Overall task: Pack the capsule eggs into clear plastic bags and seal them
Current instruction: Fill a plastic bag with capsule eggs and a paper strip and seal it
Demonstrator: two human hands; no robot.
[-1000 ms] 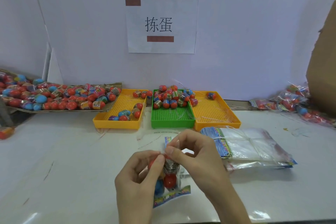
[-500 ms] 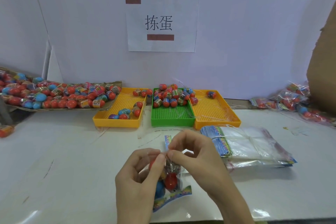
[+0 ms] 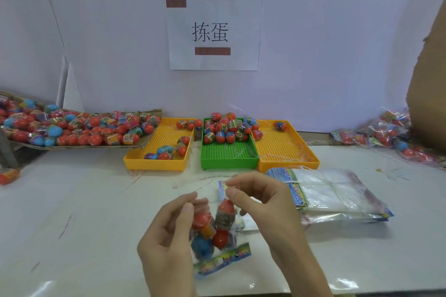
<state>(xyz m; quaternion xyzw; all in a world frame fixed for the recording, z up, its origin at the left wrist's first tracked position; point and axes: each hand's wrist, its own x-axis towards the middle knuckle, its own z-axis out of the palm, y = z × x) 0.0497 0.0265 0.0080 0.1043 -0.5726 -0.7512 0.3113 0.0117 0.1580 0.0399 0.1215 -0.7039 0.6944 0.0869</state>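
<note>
A clear plastic bag [image 3: 223, 255] with a colourful printed strip hangs upright over the near middle of the table. Inside it are several capsule eggs [image 3: 218, 226], red, blue and yellow. My left hand [image 3: 166, 243] pinches the bag's top edge at the left. My right hand [image 3: 263, 205] pinches the same top edge at the right, thumb against forefinger. The two pinches are a short gap apart. Loose capsule eggs fill the far end of the green tray [image 3: 229, 157].
Yellow trays [image 3: 154, 161] [image 3: 287, 159] flank the green one, each with a few eggs. A big heap of eggs [image 3: 72, 128] lies on cardboard at far left. A tied stack of empty bags [image 3: 330, 193] sits right of my hands. Filled bags [image 3: 391, 132] pile at far right by a cardboard box [image 3: 429, 94].
My two hands have drawn slightly apart along the bag's top edge. The bag with its eggs stays in place between them.
</note>
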